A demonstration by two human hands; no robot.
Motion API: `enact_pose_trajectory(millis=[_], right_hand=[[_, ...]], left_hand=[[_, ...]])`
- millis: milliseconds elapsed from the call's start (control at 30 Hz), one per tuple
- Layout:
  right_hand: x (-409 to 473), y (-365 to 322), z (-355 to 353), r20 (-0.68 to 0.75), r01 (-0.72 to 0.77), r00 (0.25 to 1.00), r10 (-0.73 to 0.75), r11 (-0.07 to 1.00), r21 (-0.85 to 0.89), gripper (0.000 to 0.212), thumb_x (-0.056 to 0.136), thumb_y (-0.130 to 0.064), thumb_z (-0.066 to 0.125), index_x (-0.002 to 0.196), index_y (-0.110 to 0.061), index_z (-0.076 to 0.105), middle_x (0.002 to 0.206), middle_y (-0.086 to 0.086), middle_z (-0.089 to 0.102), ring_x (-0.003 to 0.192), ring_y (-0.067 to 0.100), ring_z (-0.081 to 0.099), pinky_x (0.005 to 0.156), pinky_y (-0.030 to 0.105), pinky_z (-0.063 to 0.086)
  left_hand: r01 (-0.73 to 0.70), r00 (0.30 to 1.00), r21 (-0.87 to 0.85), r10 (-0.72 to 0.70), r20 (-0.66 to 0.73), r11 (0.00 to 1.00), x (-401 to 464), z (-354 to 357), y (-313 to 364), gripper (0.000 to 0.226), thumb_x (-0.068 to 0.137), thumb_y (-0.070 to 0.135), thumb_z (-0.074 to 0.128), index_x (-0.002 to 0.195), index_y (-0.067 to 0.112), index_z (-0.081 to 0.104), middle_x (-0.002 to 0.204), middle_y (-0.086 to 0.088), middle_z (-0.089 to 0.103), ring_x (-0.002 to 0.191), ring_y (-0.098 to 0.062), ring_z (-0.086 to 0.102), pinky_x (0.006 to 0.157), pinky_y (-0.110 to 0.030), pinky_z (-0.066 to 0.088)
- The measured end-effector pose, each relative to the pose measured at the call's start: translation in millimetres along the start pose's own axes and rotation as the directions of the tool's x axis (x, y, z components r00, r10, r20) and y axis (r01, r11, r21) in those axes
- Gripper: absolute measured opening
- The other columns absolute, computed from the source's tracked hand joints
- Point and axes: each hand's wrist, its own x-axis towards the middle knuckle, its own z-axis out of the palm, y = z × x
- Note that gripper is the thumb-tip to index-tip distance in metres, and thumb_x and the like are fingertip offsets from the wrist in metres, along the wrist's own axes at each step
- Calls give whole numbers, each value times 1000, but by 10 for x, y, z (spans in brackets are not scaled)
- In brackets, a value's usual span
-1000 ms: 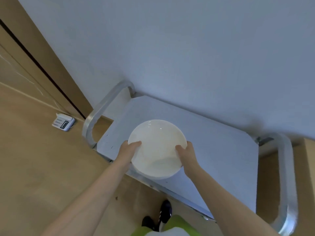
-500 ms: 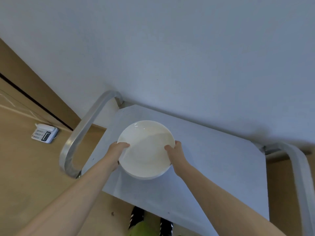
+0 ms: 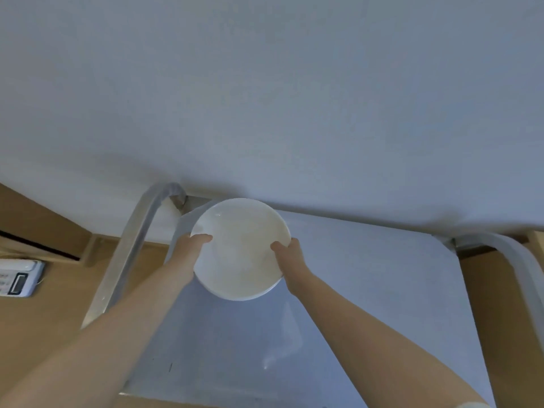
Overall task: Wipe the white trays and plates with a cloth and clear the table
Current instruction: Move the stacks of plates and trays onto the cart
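Observation:
A round white plate (image 3: 240, 248) is held over the far left corner of a metal cart's flat top (image 3: 368, 290). My left hand (image 3: 190, 251) grips the plate's left rim, thumb lying over the edge. My right hand (image 3: 290, 256) grips the right rim the same way. A second rim shows under the plate's near edge, so it may be a short stack. I cannot tell whether the plate touches the cart top. No cloth is in view.
The cart stands against a pale wall (image 3: 265, 98). Curved metal handles rise at its left end (image 3: 132, 248) and right end (image 3: 512, 260). A small white device with a display (image 3: 17, 278) lies on the wooden floor at the left.
Both hands have carried the plate away from the cart's near edge toward its far left corner by the wall. The view has moved closer over the cart.

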Motion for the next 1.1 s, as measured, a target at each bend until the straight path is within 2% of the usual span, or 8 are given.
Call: enact_pose_trajectory(millis=[100, 233, 400, 567, 667, 800, 933, 1100], right_hand=[[72, -51, 95, -46, -15, 999, 15, 1000, -5, 45, 89, -16, 48, 132, -5, 37, 126, 13, 48, 107, 31, 54, 86, 42, 48], [156, -92, 182, -89, -7, 996, 6, 1000, -10, 43, 89, -15, 47, 130, -5, 38, 124, 13, 49, 107, 31, 54, 85, 40, 49], [196, -104, 248, -127, -5, 992, -1, 999, -47, 43, 90, -14, 47, 130, -6, 39, 124, 13, 49, 107, 31, 53, 88, 43, 49], [191, -96, 253, -134, -7, 991, 0, 999, -52, 42, 90, -14, 46, 131, -6, 39, 123, 12, 50, 107, 30, 53, 87, 41, 48], [191, -116, 232, -128, -16, 992, 5, 996, -86, 42, 92, -17, 46, 131, -5, 38, 124, 13, 50, 107, 31, 53, 86, 40, 47], [165, -170, 161, -124, 30, 991, -47, 990, -139, 41, 90, -18, 45, 129, -5, 41, 126, 12, 50, 105, 29, 54, 82, 38, 47], [48, -229, 33, -110, 108, 985, -131, 975, -195, 50, 92, -21, 44, 140, -10, 35, 138, 7, 43, 108, 21, 50, 81, 29, 40], [-220, -265, -270, -112, 264, 941, -320, 898, -352, 48, 95, -27, 46, 142, -17, 38, 144, 4, 40, 125, 20, 46, 91, 27, 37]], left_hand=[[-3, 1000, 30, 3, 2, 1000, 187, 11, 47, 53, 90, 19, 61, 137, 2, 44, 130, -20, 53, 116, -37, 52, 98, -46, 43], [-33, 999, 44, 33, 1, 998, 318, 12, 91, 37, 89, 10, 58, 124, -2, 53, 98, -14, 60, 83, -29, 56, 65, -30, 43], [-40, 999, 31, 40, 6, 999, 376, -21, 95, 37, 89, 9, 58, 125, 0, 53, 108, -17, 59, 91, -30, 55, 77, -35, 41], [-85, 996, 68, 85, 6, 994, 353, -19, 89, 32, 89, 9, 57, 121, 3, 54, 100, -12, 58, 80, -28, 55, 69, -30, 42], [-144, 989, 198, 148, -3, 970, 311, -12, 99, 32, 89, 8, 54, 120, 4, 51, 103, -14, 58, 81, -26, 54, 69, -31, 43], [-197, 966, 548, 256, -33, 813, 187, 17, 157, 47, 90, 8, 46, 135, -1, 37, 129, -21, 43, 102, -36, 52, 78, -40, 46], [-278, 906, 724, 422, -20, 631, -102, 146, 174, 53, 88, 4, 44, 138, -3, 28, 141, -22, 29, 126, -39, 35, 100, -49, 38], [-468, 766, 846, 594, 245, 254, -504, 430, 176, 54, 93, 12, 42, 144, 7, 28, 147, -17, 31, 133, -34, 30, 104, -41, 31]])
